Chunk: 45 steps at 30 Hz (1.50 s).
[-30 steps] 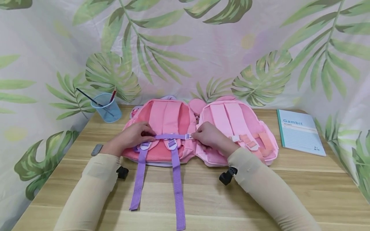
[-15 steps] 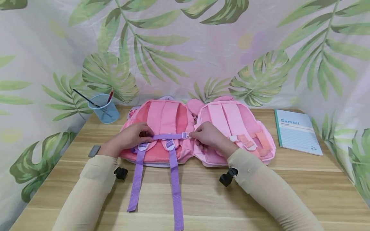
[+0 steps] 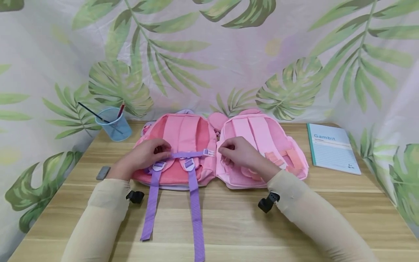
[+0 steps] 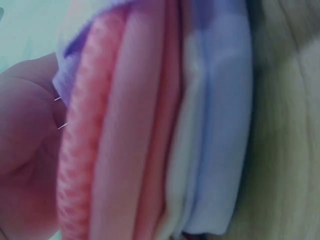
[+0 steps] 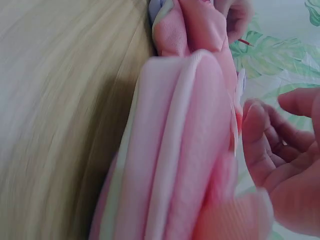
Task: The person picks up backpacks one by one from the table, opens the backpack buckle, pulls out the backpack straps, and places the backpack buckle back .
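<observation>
Two small backpacks lie side by side with their shoulder straps up. On the coral-pink backpack (image 3: 207,174), a purple chest strap (image 3: 188,154) runs across the straps and ends in a white prong buckle (image 3: 208,153). My left hand (image 3: 144,154) pinches the purple strap at its left part. My right hand (image 3: 240,154) is over the light-pink backpack (image 3: 226,131), right of the buckle and apart from it. Its fingers (image 5: 255,117) are loosely curled with nothing between them. In the left wrist view, the backpack's edge hides my left fingertips.
Two purple webbing tails (image 3: 196,218) hang toward the table's front. A blue mesh cup (image 3: 114,127) with a pen and pencil stands back left, a small grey block (image 3: 103,173) nearer. A notebook (image 3: 334,149) lies at right. A leaf-print cloth (image 3: 183,54) hangs behind.
My right hand has let go of the buckle end and moved off to the right, leaving the white prongs showing. The left hand keeps its grip on the purple strap.
</observation>
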Motion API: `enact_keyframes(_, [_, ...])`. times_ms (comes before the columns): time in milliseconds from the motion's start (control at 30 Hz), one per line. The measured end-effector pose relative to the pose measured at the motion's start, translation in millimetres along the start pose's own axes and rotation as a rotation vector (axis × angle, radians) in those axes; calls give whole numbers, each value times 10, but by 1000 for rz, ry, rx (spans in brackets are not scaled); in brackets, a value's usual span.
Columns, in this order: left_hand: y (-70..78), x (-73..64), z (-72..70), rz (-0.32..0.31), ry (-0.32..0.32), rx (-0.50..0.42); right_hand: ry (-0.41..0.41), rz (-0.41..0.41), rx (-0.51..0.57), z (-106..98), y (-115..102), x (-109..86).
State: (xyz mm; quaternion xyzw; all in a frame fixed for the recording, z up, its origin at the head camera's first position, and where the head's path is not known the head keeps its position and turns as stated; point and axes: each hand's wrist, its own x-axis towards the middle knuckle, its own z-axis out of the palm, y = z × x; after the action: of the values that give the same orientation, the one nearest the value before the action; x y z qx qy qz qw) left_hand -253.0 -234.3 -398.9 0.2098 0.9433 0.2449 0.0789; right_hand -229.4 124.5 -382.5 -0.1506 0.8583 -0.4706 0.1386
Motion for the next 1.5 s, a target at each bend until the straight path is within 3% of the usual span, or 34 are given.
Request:
enact_keyframes(167, [131,-18,-20,4,42,-23,19,-112,-75,-171,71,-101])
enact_keyframes(400, [468,49,-1,130,133,-28,60,-167,-172,-392,196,-274])
enact_keyframes(500, [621,104,38,195,141,-28,63,-163,-191,-454,287,-346])
enact_keyframes(667, [878,211,127,303,101,-53,58,-141,-215,-546,441,-486])
enact_keyframes(800, [1085,317,214,347,57,-63,89,-190,-277,-640,537,-594])
enact_keyframes(967, [1312,457,352,347,0,-33,146,-210,-338,-779,581,-692])
enact_keyframes(1200, [1578,643,561,372,-48,16,112,-157,-322,-888,671,-733])
enact_keyframes(1500, [1837,896,792,354,-114,31,94,-169,-378,-854,769,-695])
